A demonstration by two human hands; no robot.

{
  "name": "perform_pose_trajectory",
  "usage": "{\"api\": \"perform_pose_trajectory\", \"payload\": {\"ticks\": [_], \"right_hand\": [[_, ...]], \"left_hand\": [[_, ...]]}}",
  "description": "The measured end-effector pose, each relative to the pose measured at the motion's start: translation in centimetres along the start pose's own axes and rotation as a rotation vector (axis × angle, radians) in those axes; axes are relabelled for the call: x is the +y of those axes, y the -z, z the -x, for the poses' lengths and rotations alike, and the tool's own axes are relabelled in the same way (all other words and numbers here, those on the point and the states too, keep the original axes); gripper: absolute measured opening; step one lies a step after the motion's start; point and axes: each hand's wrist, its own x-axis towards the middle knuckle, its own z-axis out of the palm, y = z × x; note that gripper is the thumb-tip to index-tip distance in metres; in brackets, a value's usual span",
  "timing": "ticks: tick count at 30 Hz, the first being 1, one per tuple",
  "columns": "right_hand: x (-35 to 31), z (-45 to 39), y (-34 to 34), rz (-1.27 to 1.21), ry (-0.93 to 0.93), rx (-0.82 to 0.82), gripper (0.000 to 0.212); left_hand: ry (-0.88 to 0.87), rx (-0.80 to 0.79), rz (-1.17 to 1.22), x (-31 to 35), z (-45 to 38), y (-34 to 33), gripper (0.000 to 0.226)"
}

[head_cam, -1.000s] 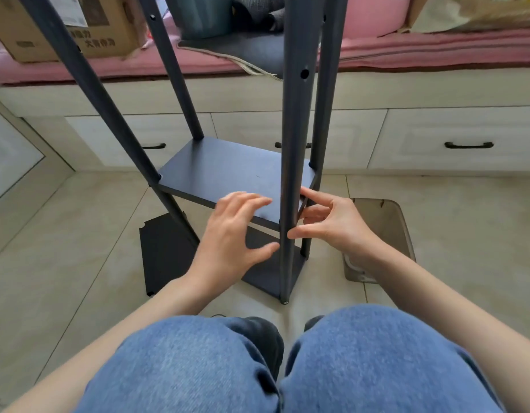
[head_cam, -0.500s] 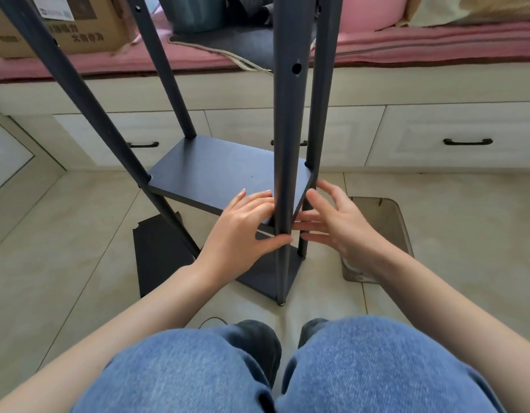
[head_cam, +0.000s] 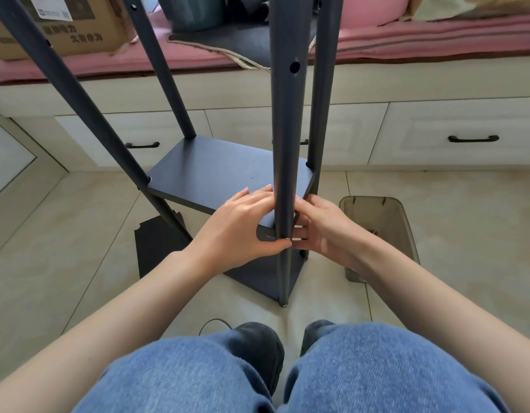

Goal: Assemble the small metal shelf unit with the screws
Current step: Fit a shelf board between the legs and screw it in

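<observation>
A dark metal shelf unit stands on the tiled floor in front of me, with several upright poles and a dark shelf board (head_cam: 228,171) fixed between them. The near pole (head_cam: 286,144) rises in the middle of the view, with an empty screw hole higher up. My left hand (head_cam: 242,228) grips the board's near corner, thumb pressed on the pole. My right hand (head_cam: 320,228) wraps the pole from the right, fingers behind it at the same joint. Any screw there is hidden by my fingers. A lower board (head_cam: 266,275) sits near the pole's foot.
A loose dark panel (head_cam: 156,245) lies on the floor at the left. A translucent bin (head_cam: 376,216) sits on the floor at the right. Behind are white drawers (head_cam: 466,138), a pink-cushioned bench and a cardboard box (head_cam: 58,28). My knees in jeans fill the bottom.
Both hands have closed in from either side onto the near pole and the shelf corner. The left hand, spread in the air before, now grips the board's corner.
</observation>
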Motion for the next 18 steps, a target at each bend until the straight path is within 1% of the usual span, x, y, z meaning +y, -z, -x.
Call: {"api": "perform_pose_trajectory", "payload": {"ticks": [4,10,13,15,18], "right_hand": [[0.1,0.1,0.1,-0.014,-0.007,0.001,0.017],[-1.1,0.5,-0.4,0.009,0.002,-0.051,0.012],[-2.6,0.9,-0.9,0.039,0.001,-0.100,0.019],[-3.6,1.2,-1.4,0.072,0.005,-0.140,0.027],[-4.7,1.5,-2.2,0.119,0.009,-0.161,0.033]], "left_hand": [[0.027,-0.039,0.064,0.1,0.2,-0.2,0.059],[0.042,0.008,0.153,0.1,0.4,0.8,0.065],[0.076,0.048,0.196,0.3,0.7,2.0,0.072],[0.116,0.101,0.239,0.5,1.1,2.6,0.069],[0.168,0.149,0.306,0.8,1.6,3.6,0.061]]}}
